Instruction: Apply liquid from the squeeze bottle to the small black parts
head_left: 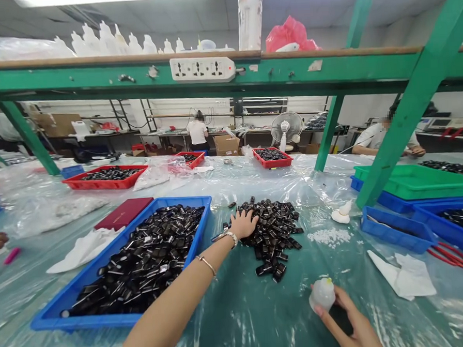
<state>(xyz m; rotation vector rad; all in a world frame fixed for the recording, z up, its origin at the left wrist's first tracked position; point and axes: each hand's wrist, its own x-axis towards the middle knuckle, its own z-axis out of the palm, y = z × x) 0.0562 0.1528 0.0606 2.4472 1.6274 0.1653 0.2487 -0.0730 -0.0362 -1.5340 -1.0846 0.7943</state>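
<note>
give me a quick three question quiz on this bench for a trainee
1. True or false: the left hand lies on the loose pile of black parts.
2. The right hand holds: A red scissors, B small white bottle, C a fan.
3. Fill in: the tray of black parts next to the left arm is ___ in colour.
Key: 1 true; 2 B; 3 blue.

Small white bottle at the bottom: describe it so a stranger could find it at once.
Find the loose pile of black parts on the plastic-covered table. Just below-right, the right hand grips the small white bottle; the other white bottles stand up on the shelf.
</note>
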